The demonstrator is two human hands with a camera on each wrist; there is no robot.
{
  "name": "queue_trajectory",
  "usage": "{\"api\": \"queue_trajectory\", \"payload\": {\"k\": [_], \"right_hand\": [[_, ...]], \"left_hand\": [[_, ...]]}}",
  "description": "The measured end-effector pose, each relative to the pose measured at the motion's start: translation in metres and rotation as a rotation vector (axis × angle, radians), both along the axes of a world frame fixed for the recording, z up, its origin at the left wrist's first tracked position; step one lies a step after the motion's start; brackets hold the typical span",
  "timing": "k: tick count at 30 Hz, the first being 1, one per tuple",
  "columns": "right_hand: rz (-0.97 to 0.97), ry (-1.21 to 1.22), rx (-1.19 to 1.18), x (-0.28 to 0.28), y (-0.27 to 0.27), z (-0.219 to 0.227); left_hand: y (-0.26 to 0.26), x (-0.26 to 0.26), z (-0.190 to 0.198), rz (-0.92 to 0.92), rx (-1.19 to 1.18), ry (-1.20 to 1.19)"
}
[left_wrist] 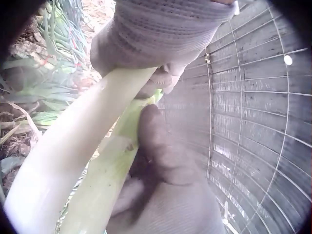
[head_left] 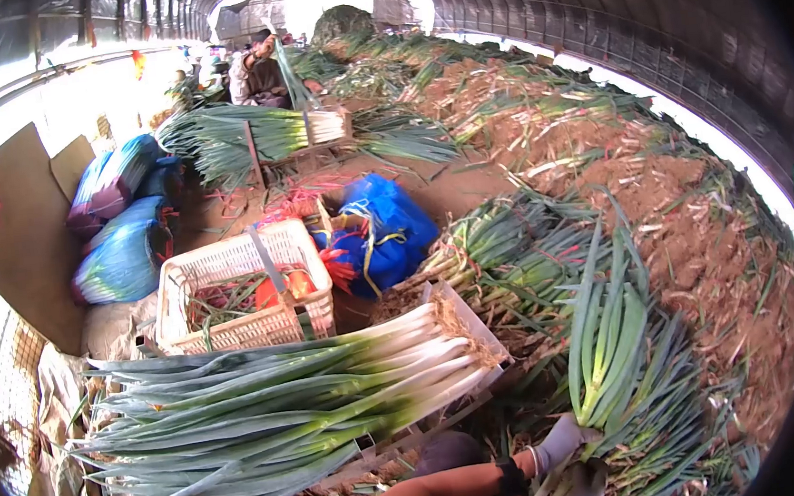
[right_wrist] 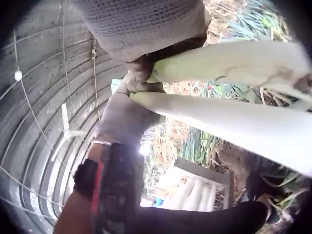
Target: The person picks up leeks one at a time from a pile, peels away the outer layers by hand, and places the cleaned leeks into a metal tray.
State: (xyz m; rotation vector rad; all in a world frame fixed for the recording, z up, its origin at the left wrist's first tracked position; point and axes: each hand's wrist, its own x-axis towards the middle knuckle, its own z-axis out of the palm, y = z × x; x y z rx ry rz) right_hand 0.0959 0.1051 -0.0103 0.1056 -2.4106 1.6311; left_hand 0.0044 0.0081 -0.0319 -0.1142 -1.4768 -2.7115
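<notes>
We have leeks [right_wrist: 234, 124] low at our right, white shanks slanting back toward us, leaves [head_left: 608, 352] away; left hand [head_left: 561, 443], nearer the leaves, and right hand [right_wrist: 151, 27] both grip them, fingers curled.

A gloved right hand [right_wrist: 148, 29] grips a pale leek stalk [right_wrist: 229, 63]; touching it, the gloved left hand [right_wrist: 124, 112] holds a second stalk [right_wrist: 224, 122]. Beyond both hands, white leeks [right_wrist: 192, 195] lie by a board [right_wrist: 202, 171].
</notes>
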Motion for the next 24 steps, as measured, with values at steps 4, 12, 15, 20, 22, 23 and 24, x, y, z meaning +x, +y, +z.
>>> {"api": "queue_trajectory", "payload": {"k": [4, 12, 15, 20, 22, 23, 24], "right_hand": [[-0.126, 0.068, -0.072, -0.006, -0.007, -0.011], [0.068, -0.077, 0.202, -0.002, -0.017, -0.004], [0.110, -0.123, 0.386, 0.020, 0.002, 0.004], [0.159, -0.167, 0.692, 0.046, 0.027, 0.021], [0.133, -0.148, 0.701, 0.048, 0.017, 0.028], [0.117, -0.160, 0.709, 0.038, 0.017, 0.018], [0.155, 0.080, 0.793, 0.023, 0.023, 0.005]], "left_hand": [[-0.032, 0.005, 0.030, -0.191, 0.025, -0.189], [-0.027, -0.013, 0.010, 0.079, -0.066, 0.062], [-0.053, 0.003, 0.048, -0.191, -0.005, -0.063], [-0.042, -0.005, 0.035, -0.357, 0.145, -0.068], [-0.011, -0.029, -0.004, -0.128, 0.052, 0.051], [0.007, -0.039, -0.028, 0.093, -0.040, 0.160], [0.003, -0.036, -0.028, -0.089, -0.035, -0.018]]}}
